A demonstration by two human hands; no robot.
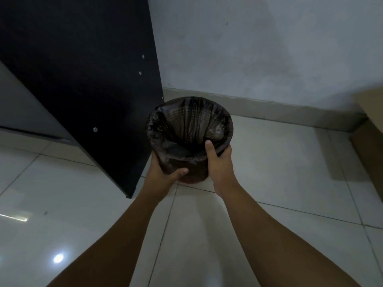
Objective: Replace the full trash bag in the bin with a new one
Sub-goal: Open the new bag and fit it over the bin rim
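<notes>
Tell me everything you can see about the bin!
The bin is small, round and dark brown. A thin dark bag lines it and folds over its rim; no rubbish shows inside. The left hand grips its side and the right hand holds the rim, thumb inside. It is over the pale tiled floor, beside a black panel; whether it touches the floor is unclear.

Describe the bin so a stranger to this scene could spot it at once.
Find the tall black panel on the left. Just right of it, above the white tiled floor, the left hand and right hand hold a small round bin. Only it is lined with a dark bag.
</notes>
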